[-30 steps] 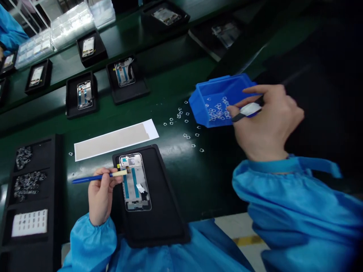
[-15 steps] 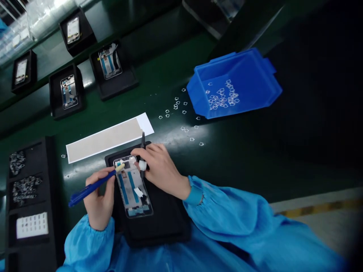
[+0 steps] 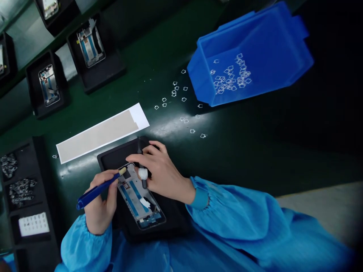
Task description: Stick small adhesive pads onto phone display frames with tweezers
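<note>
My left hand (image 3: 99,204) is closed around a blue pen-like tool (image 3: 98,192) whose cream tip rests over the upper end of a phone frame (image 3: 132,193). The frame has blue strips and a loose white flap, and it lies in a black tray (image 3: 113,158). Black tweezers (image 3: 140,149) are held in my right hand (image 3: 167,177), their points facing away from me. A small white wrap (image 3: 143,173) shows by my right thumb; whether it sits on the thumb or the tweezers I cannot tell. The right fingers cover the frame's upper right corner.
Beyond the tray lies a white strip with a beige sheet (image 3: 96,134). A blue bin (image 3: 255,56) holds small white outline pieces, with several more (image 3: 184,121) scattered on the green table. At left stands a black compartment tray (image 3: 42,189); further phone frames sit in black trays (image 3: 113,73) behind.
The whole view has shifted and tilted slightly. The phone frame appears turned a little, its near end further right. Both hands keep their tools, and the cream tip stays at the frame's upper end.
</note>
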The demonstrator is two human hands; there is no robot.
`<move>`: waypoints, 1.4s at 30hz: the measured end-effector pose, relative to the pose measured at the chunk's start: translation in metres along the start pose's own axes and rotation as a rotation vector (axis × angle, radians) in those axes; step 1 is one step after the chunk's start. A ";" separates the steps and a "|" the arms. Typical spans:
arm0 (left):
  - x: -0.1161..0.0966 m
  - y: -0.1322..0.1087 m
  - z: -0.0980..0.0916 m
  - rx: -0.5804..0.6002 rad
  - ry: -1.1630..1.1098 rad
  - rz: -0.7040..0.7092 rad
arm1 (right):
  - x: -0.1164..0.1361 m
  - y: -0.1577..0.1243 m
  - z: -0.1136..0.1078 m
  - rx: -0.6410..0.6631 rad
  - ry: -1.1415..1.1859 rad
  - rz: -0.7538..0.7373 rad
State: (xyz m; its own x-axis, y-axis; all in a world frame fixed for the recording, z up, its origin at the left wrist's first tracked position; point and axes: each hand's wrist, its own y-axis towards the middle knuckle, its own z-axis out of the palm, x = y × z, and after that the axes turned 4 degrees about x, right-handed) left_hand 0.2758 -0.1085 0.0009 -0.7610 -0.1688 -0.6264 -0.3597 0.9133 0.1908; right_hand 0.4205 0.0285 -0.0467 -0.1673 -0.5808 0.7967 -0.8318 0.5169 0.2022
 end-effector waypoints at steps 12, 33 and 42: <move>-0.007 0.006 0.001 0.045 0.073 0.013 | 0.002 -0.001 -0.001 0.002 -0.031 0.013; -0.007 0.007 0.007 0.055 0.092 -0.088 | 0.000 0.000 0.004 -0.029 -0.127 -0.005; -0.001 -0.001 0.000 -0.196 -0.099 0.009 | 0.001 -0.003 0.000 -0.054 -0.067 0.004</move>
State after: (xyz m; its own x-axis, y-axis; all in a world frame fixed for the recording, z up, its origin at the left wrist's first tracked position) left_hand 0.2772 -0.1092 0.0014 -0.7115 -0.1146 -0.6932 -0.4581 0.8238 0.3340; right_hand 0.4224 0.0266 -0.0466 -0.2068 -0.6185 0.7581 -0.8015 0.5514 0.2312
